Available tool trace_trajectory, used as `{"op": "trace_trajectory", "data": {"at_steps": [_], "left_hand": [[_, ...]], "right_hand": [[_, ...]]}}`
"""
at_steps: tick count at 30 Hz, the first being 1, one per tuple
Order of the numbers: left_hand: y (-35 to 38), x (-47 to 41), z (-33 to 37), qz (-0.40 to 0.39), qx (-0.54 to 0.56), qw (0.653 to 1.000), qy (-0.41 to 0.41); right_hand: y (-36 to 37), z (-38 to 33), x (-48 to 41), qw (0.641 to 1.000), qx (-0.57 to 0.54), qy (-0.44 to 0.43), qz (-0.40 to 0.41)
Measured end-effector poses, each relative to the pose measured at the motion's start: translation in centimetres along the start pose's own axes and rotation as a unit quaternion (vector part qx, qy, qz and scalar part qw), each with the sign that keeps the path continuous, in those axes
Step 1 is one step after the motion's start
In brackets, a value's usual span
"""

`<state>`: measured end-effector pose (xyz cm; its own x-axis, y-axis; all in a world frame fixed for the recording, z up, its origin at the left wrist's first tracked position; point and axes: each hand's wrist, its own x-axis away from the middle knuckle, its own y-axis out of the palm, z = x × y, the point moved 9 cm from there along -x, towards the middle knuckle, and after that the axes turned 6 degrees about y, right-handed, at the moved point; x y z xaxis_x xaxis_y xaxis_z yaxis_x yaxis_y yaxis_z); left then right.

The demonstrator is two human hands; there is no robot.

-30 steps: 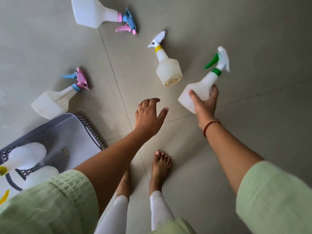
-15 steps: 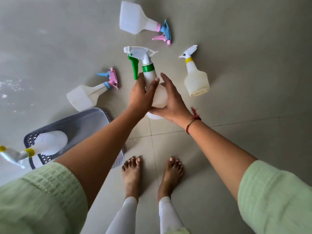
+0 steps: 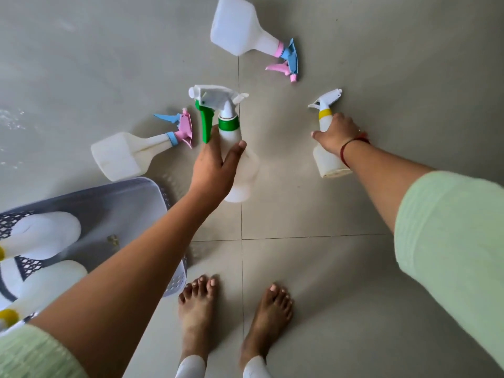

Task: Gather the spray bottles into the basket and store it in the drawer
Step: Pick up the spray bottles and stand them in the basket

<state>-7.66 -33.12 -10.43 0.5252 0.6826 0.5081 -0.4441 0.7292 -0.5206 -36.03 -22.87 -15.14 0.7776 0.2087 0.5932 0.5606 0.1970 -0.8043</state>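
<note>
My left hand (image 3: 215, 165) grips a white spray bottle with a green trigger and collar (image 3: 231, 126), held upright above the floor. My right hand (image 3: 336, 132) is closed over a small white bottle with a yellow collar (image 3: 327, 162) lying on the floor. Two white bottles with pink-and-blue spray heads lie on the floor, one at the left (image 3: 128, 155), one at the top (image 3: 245, 31). The grey basket (image 3: 131, 197) sits at the lower left and holds two white yellow-collared bottles (image 3: 41, 236).
The floor is grey tile with grout lines (image 3: 300, 237). My bare feet (image 3: 196, 309) stand at the bottom centre, right of the basket. My left forearm crosses over the basket's near corner. No drawer is in view.
The green-trigger bottle has passed from my right hand to my left. My right hand has let go and moved right onto the yellow-collared bottle.
</note>
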Motion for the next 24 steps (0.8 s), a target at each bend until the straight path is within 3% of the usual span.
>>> {"op": "trace_trajectory", "data": {"at_steps": [4,8,11,17,22,24], "left_hand": [[-1.7,-2.1,2.3,0.028,0.052,0.997,0.055],[-3.3,0.4,1.8,0.057,0.059,0.995,0.056],[-5.4,2.8,1.5,0.071,0.056,0.995,0.047],[-10.3,8.9,-2.0,0.113,0.054,0.992,-0.029],[-13.8,13.1,-7.1,0.172,0.104,0.977,-0.072],[-12.8,14.6,-10.0,0.137,0.090,0.982,-0.098]], "right_hand": [[1.3,-0.2,-0.9,0.999,0.037,0.037,-0.005],[-0.3,-1.1,2.0,0.999,0.036,-0.020,0.016],[-1.9,-3.6,6.9,0.993,-0.060,-0.098,0.021],[-2.9,-11.5,20.2,0.920,-0.224,-0.322,0.001],[-1.0,-17.9,27.9,0.875,-0.270,-0.396,-0.063],[0.2,-20.1,30.5,0.862,-0.274,-0.420,-0.079]]}}
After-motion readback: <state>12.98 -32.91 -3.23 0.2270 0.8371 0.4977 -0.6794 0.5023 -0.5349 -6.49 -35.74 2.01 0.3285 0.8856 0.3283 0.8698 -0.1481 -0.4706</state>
